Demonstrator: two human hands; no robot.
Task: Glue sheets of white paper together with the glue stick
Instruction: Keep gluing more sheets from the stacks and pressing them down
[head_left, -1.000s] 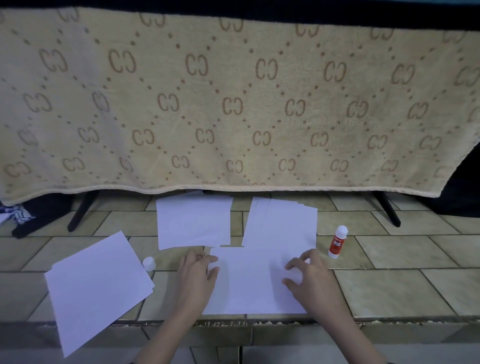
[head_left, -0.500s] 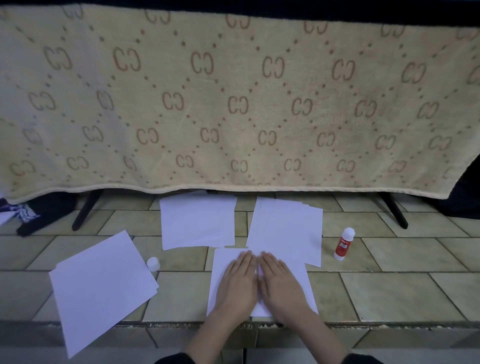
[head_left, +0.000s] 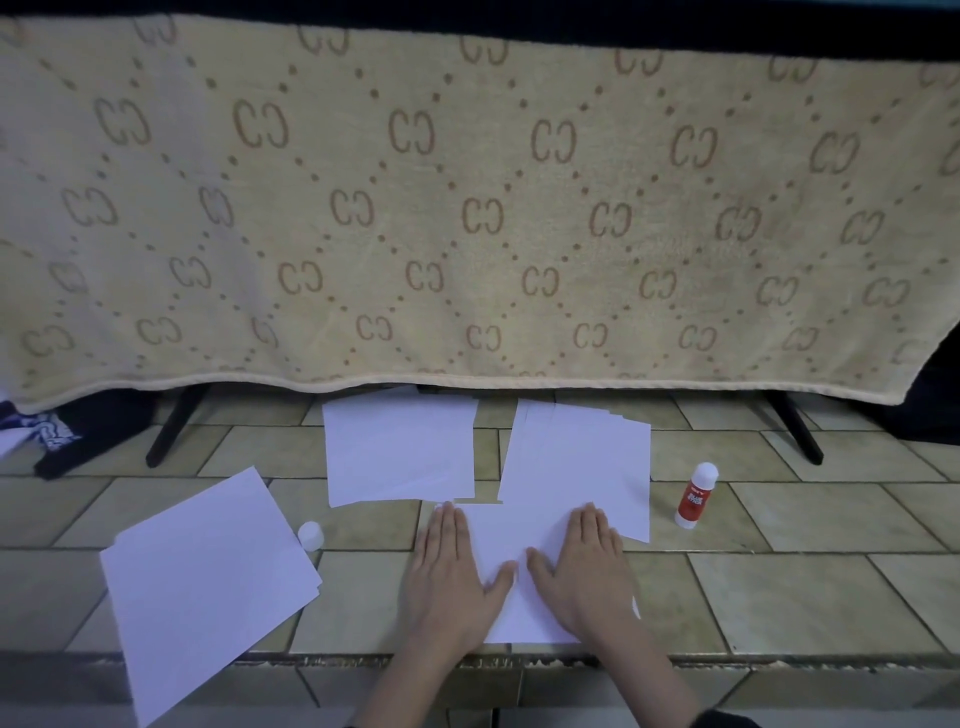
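Both hands lie flat on the glued sheet (head_left: 519, 545), which sits at the near edge of the tiled counter (head_left: 805, 597). Left hand (head_left: 449, 577) covers the sheet's left edge; right hand (head_left: 582, 571) rests on its right half; the fingers of each are straight and held close together, palms down, thumbs pointing inward and nearly meeting, pinching nothing. The step appears to be pressing the bond. The glue stick (head_left: 695, 496) stands upright, long axis vertical, uncapped it seems, to the right of and beyond the right hand, which is the nearer one; bare tile lies between them. Its white cap (head_left: 310, 535) stands to the left of the left hand. A fanned stack of white paper (head_left: 576, 457) overlaps the pressed sheet's far right corner; a second stack (head_left: 400, 447) lies beyond the left hand, a third (head_left: 208, 582) well to the left. A patterned beige blanket (head_left: 467, 208) hangs behind
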